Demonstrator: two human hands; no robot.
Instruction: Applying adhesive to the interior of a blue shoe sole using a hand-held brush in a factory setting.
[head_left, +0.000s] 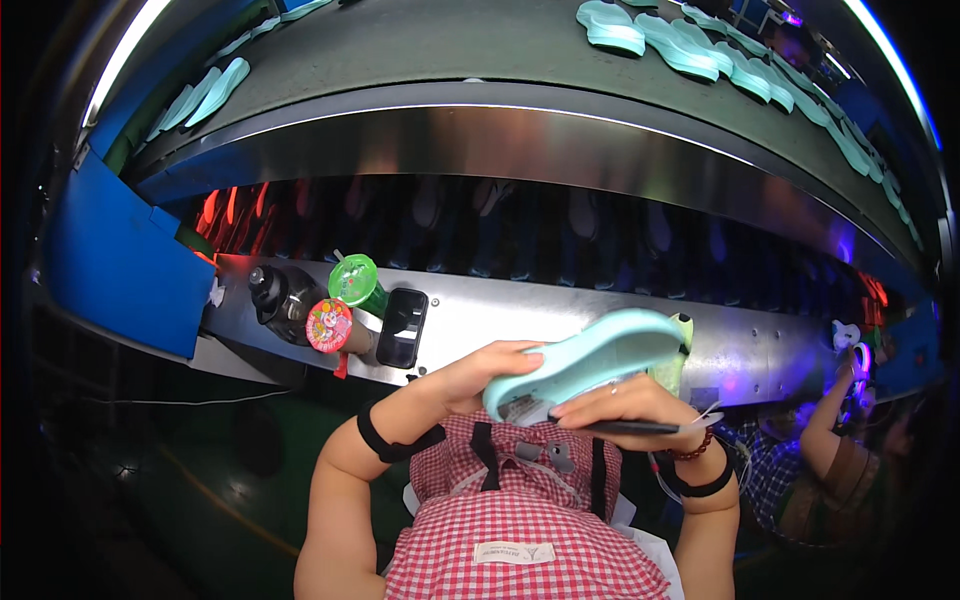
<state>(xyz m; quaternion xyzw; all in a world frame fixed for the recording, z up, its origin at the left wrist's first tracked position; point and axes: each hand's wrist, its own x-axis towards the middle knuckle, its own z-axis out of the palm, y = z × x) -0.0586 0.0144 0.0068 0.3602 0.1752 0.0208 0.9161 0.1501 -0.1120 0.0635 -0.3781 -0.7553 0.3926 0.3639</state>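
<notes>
A light turquoise foam shoe sole is held up over the near edge of the metal ledge, tilted, with its hollow side partly toward me. My left hand grips its left end, fingers closed on the rim. My right hand is closed round a slim black-handled tool. Pale tips show at both ends of the tool, and their exact kind is unclear. The fingers of that hand are close against the sole's near edge. A pale green item lies behind the sole, partly hidden.
On the ledge stand a dark bottle, a green-lidded cup, a pink-lidded cup and a black phone. Beyond, a wide dark belt carries several turquoise soles. A co-worker's arm is at right.
</notes>
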